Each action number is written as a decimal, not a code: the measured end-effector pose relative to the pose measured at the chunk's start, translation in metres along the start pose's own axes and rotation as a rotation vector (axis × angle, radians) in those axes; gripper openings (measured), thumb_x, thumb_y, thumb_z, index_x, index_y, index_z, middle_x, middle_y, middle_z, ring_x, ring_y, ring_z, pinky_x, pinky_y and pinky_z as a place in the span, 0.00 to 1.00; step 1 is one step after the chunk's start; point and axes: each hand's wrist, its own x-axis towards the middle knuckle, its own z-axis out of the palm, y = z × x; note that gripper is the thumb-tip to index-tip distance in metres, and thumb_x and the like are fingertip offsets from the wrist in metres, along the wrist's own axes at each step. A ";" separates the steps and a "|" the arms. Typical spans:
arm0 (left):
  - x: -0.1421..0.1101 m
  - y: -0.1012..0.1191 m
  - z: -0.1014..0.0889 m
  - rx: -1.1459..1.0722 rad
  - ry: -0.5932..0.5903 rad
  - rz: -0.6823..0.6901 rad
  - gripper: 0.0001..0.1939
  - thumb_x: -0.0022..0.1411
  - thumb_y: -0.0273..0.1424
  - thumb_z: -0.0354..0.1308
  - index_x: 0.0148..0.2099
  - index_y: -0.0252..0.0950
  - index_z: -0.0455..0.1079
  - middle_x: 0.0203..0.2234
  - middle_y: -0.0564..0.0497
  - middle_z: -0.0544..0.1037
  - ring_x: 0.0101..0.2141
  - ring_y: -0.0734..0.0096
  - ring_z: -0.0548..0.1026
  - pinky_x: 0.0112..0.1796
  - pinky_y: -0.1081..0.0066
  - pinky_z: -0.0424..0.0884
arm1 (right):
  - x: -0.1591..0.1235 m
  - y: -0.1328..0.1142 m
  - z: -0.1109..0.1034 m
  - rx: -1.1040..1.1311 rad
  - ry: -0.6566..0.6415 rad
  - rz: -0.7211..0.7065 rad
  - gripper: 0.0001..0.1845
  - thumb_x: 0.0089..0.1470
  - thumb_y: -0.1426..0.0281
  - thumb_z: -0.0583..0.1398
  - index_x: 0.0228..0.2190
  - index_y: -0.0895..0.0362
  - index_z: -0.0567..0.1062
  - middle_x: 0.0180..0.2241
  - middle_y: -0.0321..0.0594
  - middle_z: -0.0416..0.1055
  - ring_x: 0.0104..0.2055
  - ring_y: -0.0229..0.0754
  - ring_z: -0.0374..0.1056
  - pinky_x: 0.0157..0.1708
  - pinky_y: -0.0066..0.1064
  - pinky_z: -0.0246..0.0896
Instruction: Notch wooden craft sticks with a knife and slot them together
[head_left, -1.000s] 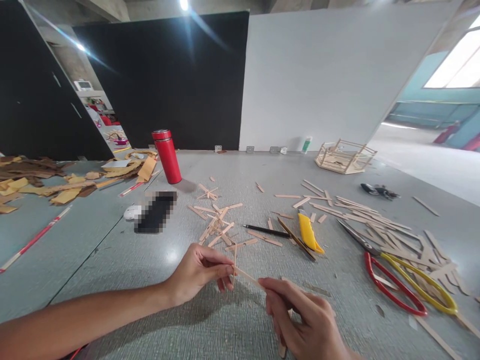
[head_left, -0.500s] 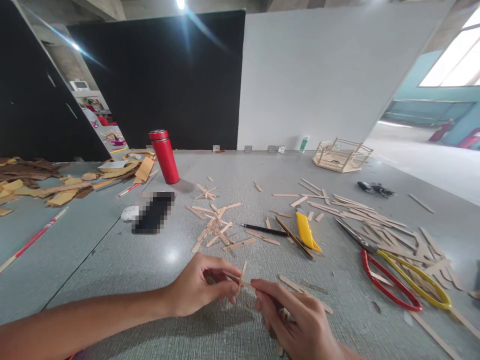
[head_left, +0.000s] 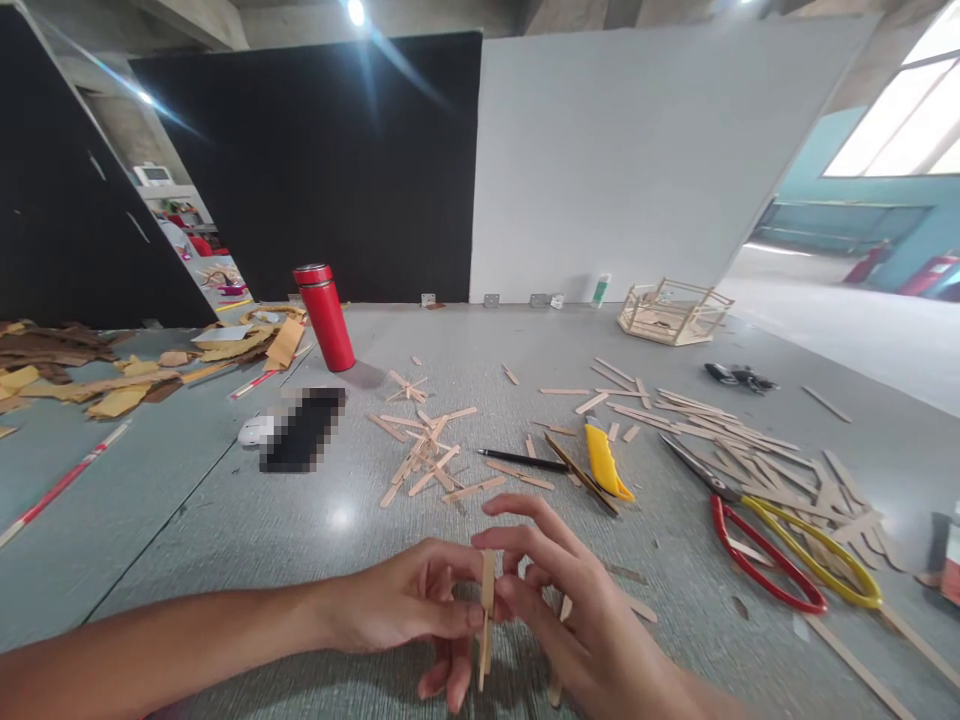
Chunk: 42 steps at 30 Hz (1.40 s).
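Between thumb and fingers, my left hand [head_left: 405, 600] grips a small piece made of wooden popsicle sticks [head_left: 487, 635], held upright just above the table. My right hand [head_left: 585, 605] meets the same piece from the right, with its thumb at the side and a fingertip at the top end; its uppermost finger is lifted off. How the sticks are joined is partly hidden by the fingers. More popsicle sticks lie under and behind my right hand. Beyond both hands is a loose pile of short cut sticks [head_left: 426, 455], with a black pen [head_left: 523, 459] to its right.
A yellow utility knife [head_left: 606, 460] lies past my right hand. Red-and-yellow-handled scissors [head_left: 769, 560] rest by a heap of popsicle sticks [head_left: 832, 500]. Farther back stand a red flask [head_left: 326, 318] and a hexagonal stick frame [head_left: 673, 315]. A phone [head_left: 304, 430] lies left.
The stick piece has turned upright and come slightly nearer to me. My right hand has risen, its fingers moving from a pinch on a thin stick to the piece's top and side.
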 end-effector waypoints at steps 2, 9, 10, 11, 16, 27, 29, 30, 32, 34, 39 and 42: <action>0.002 -0.003 0.000 -0.020 -0.007 0.005 0.20 0.65 0.47 0.65 0.45 0.35 0.70 0.23 0.52 0.76 0.17 0.75 0.76 0.16 0.82 0.66 | 0.002 -0.003 0.001 0.061 0.011 0.070 0.10 0.69 0.68 0.54 0.43 0.53 0.76 0.48 0.44 0.72 0.36 0.38 0.72 0.33 0.30 0.71; 0.004 -0.010 -0.001 -0.069 0.084 0.091 0.17 0.69 0.41 0.63 0.53 0.40 0.64 0.32 0.50 0.80 0.20 0.70 0.81 0.19 0.79 0.71 | 0.010 0.005 -0.001 0.251 0.041 0.255 0.10 0.66 0.63 0.59 0.36 0.56 0.75 0.31 0.37 0.74 0.31 0.37 0.68 0.31 0.28 0.65; 0.004 -0.010 0.000 -0.067 0.087 0.091 0.15 0.70 0.39 0.62 0.51 0.38 0.65 0.32 0.49 0.80 0.20 0.69 0.81 0.19 0.78 0.72 | 0.011 0.006 -0.002 0.275 0.043 0.267 0.10 0.65 0.63 0.60 0.36 0.56 0.75 0.31 0.36 0.74 0.31 0.37 0.68 0.29 0.27 0.64; 0.004 -0.009 0.000 -0.065 0.090 0.092 0.13 0.69 0.38 0.63 0.49 0.37 0.66 0.32 0.49 0.80 0.21 0.69 0.82 0.20 0.78 0.73 | 0.013 0.008 -0.002 0.296 0.046 0.282 0.10 0.65 0.62 0.60 0.36 0.56 0.74 0.31 0.36 0.73 0.30 0.36 0.67 0.27 0.27 0.62; 0.003 -0.007 0.002 -0.064 0.108 0.095 0.18 0.64 0.37 0.69 0.49 0.34 0.69 0.35 0.46 0.80 0.24 0.67 0.83 0.23 0.74 0.77 | 0.017 0.014 -0.001 0.337 0.068 0.324 0.11 0.63 0.62 0.62 0.35 0.57 0.74 0.31 0.37 0.73 0.29 0.36 0.67 0.25 0.26 0.62; 0.003 -0.014 0.003 -0.079 0.307 0.169 0.16 0.61 0.37 0.71 0.39 0.32 0.70 0.27 0.50 0.79 0.20 0.71 0.80 0.21 0.74 0.78 | 0.008 0.018 0.004 0.213 -0.070 0.307 0.11 0.66 0.63 0.58 0.41 0.57 0.74 0.28 0.37 0.74 0.26 0.36 0.64 0.25 0.27 0.63; 0.003 -0.015 0.002 -0.080 0.326 0.183 0.15 0.61 0.37 0.70 0.40 0.32 0.70 0.28 0.49 0.79 0.20 0.71 0.80 0.21 0.75 0.78 | 0.006 0.019 0.005 0.172 -0.090 0.302 0.12 0.67 0.62 0.57 0.37 0.57 0.74 0.25 0.34 0.72 0.24 0.35 0.61 0.24 0.27 0.59; 0.002 -0.015 0.001 -0.077 0.335 0.191 0.15 0.62 0.36 0.70 0.40 0.31 0.71 0.28 0.49 0.79 0.20 0.72 0.80 0.21 0.75 0.78 | 0.006 0.021 0.005 0.142 -0.077 0.290 0.13 0.67 0.62 0.57 0.35 0.56 0.74 0.24 0.33 0.70 0.24 0.34 0.59 0.24 0.27 0.57; 0.002 -0.016 -0.001 -0.069 0.357 0.209 0.15 0.62 0.36 0.70 0.41 0.30 0.71 0.29 0.48 0.79 0.21 0.72 0.80 0.21 0.75 0.78 | 0.003 0.025 0.005 0.073 -0.019 0.260 0.13 0.67 0.63 0.57 0.34 0.56 0.74 0.24 0.32 0.67 0.25 0.35 0.59 0.25 0.28 0.56; 0.001 -0.016 -0.001 -0.066 0.378 0.222 0.14 0.63 0.35 0.69 0.41 0.30 0.71 0.30 0.47 0.79 0.21 0.73 0.80 0.22 0.75 0.78 | 0.001 0.030 0.006 0.028 0.031 0.249 0.13 0.67 0.62 0.56 0.34 0.56 0.75 0.24 0.33 0.67 0.26 0.37 0.60 0.26 0.29 0.57; -0.001 -0.015 0.000 -0.052 0.386 0.203 0.14 0.63 0.34 0.69 0.43 0.29 0.73 0.31 0.46 0.80 0.22 0.72 0.80 0.23 0.75 0.78 | -0.004 0.036 0.005 0.017 0.070 0.250 0.13 0.68 0.61 0.56 0.36 0.55 0.76 0.29 0.38 0.74 0.30 0.40 0.67 0.30 0.32 0.62; -0.001 -0.013 0.001 -0.038 0.385 0.186 0.15 0.64 0.35 0.68 0.45 0.28 0.74 0.32 0.45 0.80 0.23 0.71 0.81 0.23 0.75 0.78 | -0.006 0.035 0.005 0.005 0.084 0.235 0.13 0.68 0.62 0.55 0.36 0.55 0.75 0.29 0.38 0.74 0.30 0.41 0.68 0.29 0.32 0.63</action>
